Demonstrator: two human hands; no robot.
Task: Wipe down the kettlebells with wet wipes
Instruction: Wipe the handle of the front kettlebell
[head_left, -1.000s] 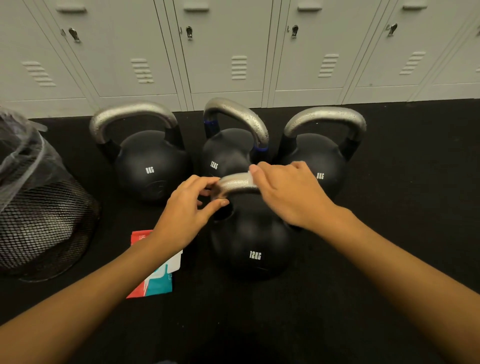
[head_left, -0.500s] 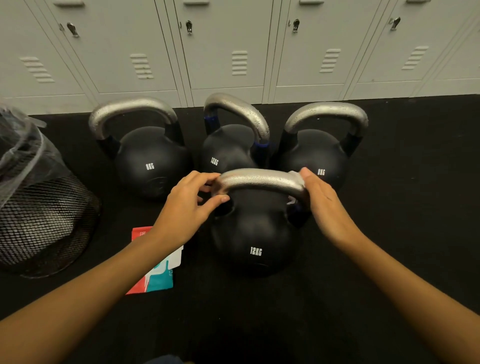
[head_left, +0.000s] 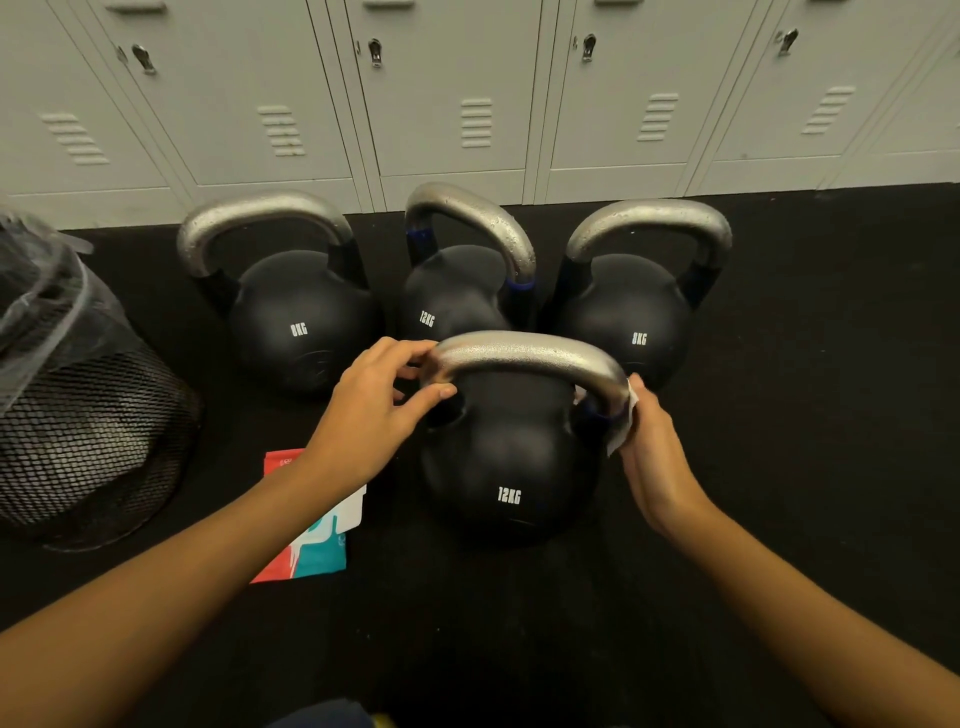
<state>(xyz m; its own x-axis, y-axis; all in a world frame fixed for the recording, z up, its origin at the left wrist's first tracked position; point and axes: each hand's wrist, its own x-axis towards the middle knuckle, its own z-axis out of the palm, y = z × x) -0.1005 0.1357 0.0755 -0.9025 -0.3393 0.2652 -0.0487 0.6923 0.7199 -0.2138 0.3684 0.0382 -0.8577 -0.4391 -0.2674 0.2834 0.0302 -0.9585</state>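
A black 12KG kettlebell with a silver handle stands nearest me on the black floor. My left hand pinches the left end of that handle. My right hand presses a white wet wipe against the handle's right leg, low down near the bell. Behind stand three more kettlebells: an 8KG one at left, a 12KG one in the middle, an 8KG one at right.
A red, teal and white wipes pack lies on the floor under my left forearm. A black mesh bin with a plastic liner stands at the left. Grey lockers line the back wall.
My right hand has slid the wipe from the top left of the handle across to its right end and down the right leg. My left hand has stayed on the handle's left end.
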